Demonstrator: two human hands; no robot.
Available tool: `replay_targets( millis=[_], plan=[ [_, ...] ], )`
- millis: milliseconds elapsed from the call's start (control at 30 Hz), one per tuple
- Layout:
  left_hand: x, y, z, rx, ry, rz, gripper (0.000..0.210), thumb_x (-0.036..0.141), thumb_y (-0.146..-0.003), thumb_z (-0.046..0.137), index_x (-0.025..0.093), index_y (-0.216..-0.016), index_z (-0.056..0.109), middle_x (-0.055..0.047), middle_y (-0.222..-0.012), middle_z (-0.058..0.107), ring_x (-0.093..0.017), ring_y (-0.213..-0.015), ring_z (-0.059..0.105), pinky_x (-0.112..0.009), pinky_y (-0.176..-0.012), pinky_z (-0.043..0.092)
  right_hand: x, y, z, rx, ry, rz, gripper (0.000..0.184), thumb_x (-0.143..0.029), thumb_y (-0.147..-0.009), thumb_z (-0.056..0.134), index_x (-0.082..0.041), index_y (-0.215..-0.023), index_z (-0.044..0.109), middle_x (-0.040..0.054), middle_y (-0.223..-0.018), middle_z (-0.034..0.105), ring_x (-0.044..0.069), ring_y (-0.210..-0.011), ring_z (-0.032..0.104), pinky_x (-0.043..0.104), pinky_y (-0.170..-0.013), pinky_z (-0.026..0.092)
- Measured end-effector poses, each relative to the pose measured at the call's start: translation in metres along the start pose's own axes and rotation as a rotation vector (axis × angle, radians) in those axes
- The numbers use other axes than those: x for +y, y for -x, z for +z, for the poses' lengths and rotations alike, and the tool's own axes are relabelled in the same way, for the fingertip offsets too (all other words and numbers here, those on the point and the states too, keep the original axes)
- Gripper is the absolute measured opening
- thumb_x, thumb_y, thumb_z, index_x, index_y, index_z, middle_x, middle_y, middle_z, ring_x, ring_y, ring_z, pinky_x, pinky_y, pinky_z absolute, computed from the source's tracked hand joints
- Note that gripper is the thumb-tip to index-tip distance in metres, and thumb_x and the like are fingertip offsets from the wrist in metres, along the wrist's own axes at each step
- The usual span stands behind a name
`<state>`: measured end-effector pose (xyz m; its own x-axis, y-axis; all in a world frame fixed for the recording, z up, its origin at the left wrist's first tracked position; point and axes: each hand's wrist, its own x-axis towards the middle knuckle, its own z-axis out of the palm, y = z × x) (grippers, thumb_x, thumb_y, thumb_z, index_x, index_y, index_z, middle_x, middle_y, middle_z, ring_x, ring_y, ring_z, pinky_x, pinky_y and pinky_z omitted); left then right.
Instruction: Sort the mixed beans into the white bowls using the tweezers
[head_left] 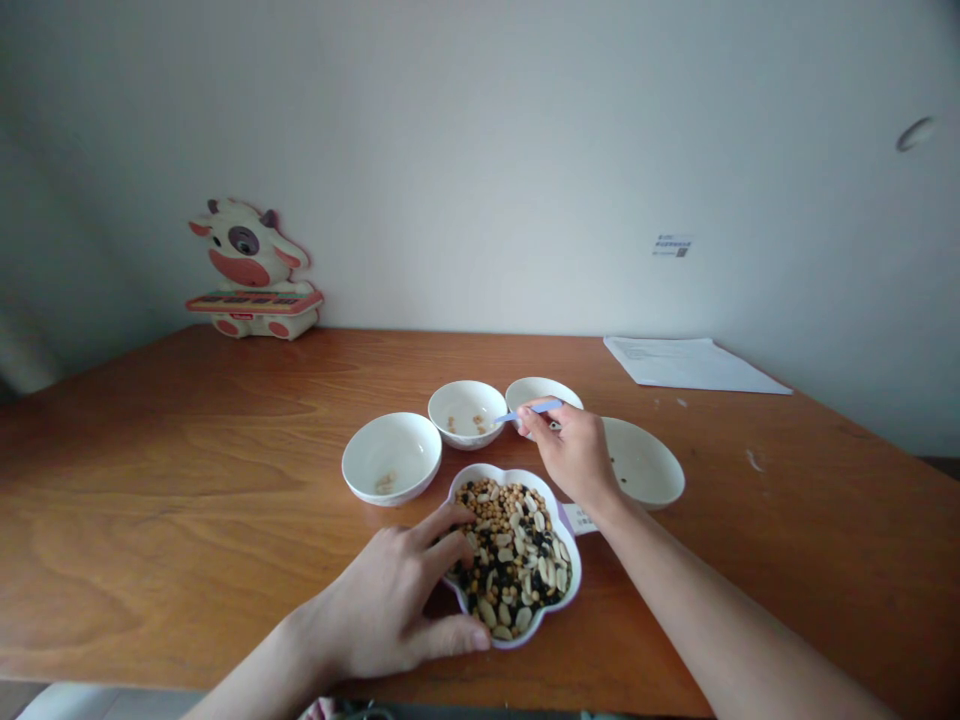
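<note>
My left hand (405, 580) holds the left side of a white and lilac flower-shaped bowl (576, 575). Its fingers curl over the rim onto the contents and the thumb lies along the near edge. Inside is a mix of peanuts (551, 572), yellow beans (491, 510) and black beans (506, 585). Pinched in my right hand (574, 445) are slim light-blue tweezers (544, 406), tip pointing left at the right rim of a small white bowl (442, 400). A few yellow beans (478, 422) lie in that bowl. Whether the tip holds anything is too small to tell.
A white bowl (352, 465) at left contains a few peanuts (385, 483). Another white bowl (536, 386) is partly behind my right hand. A white oval dish (652, 465) with dark specks stands right. Papers (690, 362) and a cow toy (251, 275) sit near the wall.
</note>
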<state>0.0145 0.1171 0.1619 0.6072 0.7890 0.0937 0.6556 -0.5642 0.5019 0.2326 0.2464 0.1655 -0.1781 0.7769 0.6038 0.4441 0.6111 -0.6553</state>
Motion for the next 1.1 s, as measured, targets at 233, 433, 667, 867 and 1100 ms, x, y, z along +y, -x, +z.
replay_targets(
  millis=[233, 433, 667, 867, 1100],
  plan=[
    [-0.001, 0.0, 0.0, -0.007, -0.008, -0.01, 0.052, 0.067, -0.091, 0.054, 0.019, -0.112, 0.059, -0.013, -0.136, 0.052, -0.035, -0.109, 0.064, -0.049, -0.09, 0.055, -0.002, 0.002, -0.001, 0.011, -0.005, 0.023, 0.029, -0.036, -0.093, 0.057, -0.017, -0.075, 0.07, 0.0055, -0.07, 0.074, 0.019, -0.064, 0.069, 0.028, -0.063, 0.049],
    [0.0, 0.0, -0.001, 0.003, -0.002, -0.003, 0.049, 0.064, -0.09, 0.058, 0.02, -0.111, 0.059, -0.013, -0.138, 0.051, -0.036, -0.116, 0.062, -0.048, -0.09, 0.055, -0.007, 0.008, -0.01, -0.062, -0.081, -0.036, 0.025, -0.035, -0.091, 0.057, -0.016, -0.079, 0.068, 0.0032, -0.064, 0.069, 0.016, -0.056, 0.064, 0.025, -0.053, 0.046],
    [-0.001, 0.0, 0.0, 0.009, -0.001, -0.002, 0.05, 0.064, -0.09, 0.058, 0.02, -0.113, 0.059, -0.013, -0.14, 0.051, -0.035, -0.116, 0.062, -0.048, -0.091, 0.055, -0.016, 0.009, -0.015, -0.275, -0.02, -0.224, 0.02, -0.022, -0.087, 0.057, -0.015, -0.07, 0.067, 0.0012, -0.06, 0.066, 0.012, -0.051, 0.055, 0.024, -0.052, 0.039],
    [-0.001, 0.001, -0.001, 0.011, -0.007, 0.005, 0.05, 0.065, -0.091, 0.056, 0.02, -0.112, 0.058, -0.014, -0.14, 0.051, -0.035, -0.116, 0.062, -0.047, -0.09, 0.056, -0.016, 0.009, -0.014, -0.32, 0.002, -0.239, 0.018, -0.02, -0.084, 0.057, -0.015, -0.071, 0.068, 0.0011, -0.058, 0.065, 0.011, -0.05, 0.054, 0.023, -0.051, 0.038],
    [-0.001, 0.001, 0.0, 0.01, -0.016, -0.002, 0.051, 0.066, -0.09, 0.057, 0.019, -0.111, 0.059, -0.014, -0.141, 0.051, -0.036, -0.117, 0.061, -0.048, -0.092, 0.055, -0.016, 0.01, -0.013, -0.363, -0.004, -0.216, 0.017, -0.021, -0.084, 0.058, -0.016, -0.072, 0.068, 0.0017, -0.061, 0.067, 0.013, -0.053, 0.058, 0.025, -0.054, 0.041]
  ],
)
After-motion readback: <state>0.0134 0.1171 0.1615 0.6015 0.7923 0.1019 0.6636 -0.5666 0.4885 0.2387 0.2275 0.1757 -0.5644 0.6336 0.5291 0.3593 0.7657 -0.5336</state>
